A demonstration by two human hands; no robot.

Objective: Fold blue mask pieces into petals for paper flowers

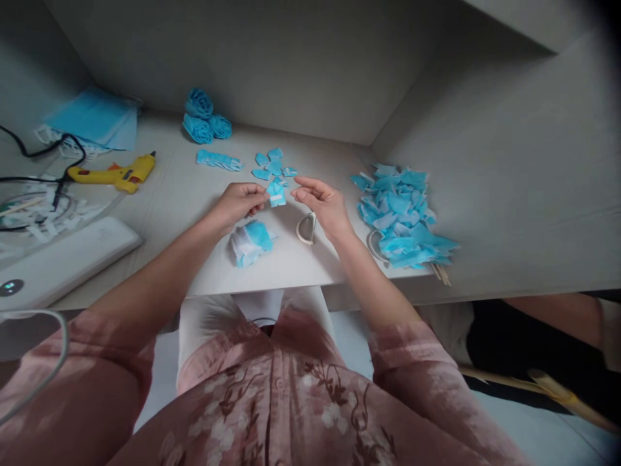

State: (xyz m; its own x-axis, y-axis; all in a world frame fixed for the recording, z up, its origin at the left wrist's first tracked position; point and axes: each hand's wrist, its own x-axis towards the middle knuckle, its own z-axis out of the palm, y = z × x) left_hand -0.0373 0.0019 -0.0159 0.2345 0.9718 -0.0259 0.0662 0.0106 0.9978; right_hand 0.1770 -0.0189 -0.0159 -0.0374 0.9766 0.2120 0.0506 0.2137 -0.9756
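Observation:
My left hand (239,202) pinches a small blue fabric piece (277,193) between thumb and fingers above the white desk (194,188). My right hand (323,204) hovers just right of that piece, fingers slightly curled and apart, holding nothing. Several more small blue pieces (272,163) lie just beyond the hands. A crumpled blue and white bundle (251,242) rests below my left hand. Scissors (306,228) lie under my right hand, near the wrist.
A heap of cut blue pieces (402,213) sits right, over wooden sticks (441,273). Three blue fabric roses (204,118) stand at the back. A yellow glue gun (116,173), black cable, stacked blue masks (94,116) and a white device (58,259) occupy the left.

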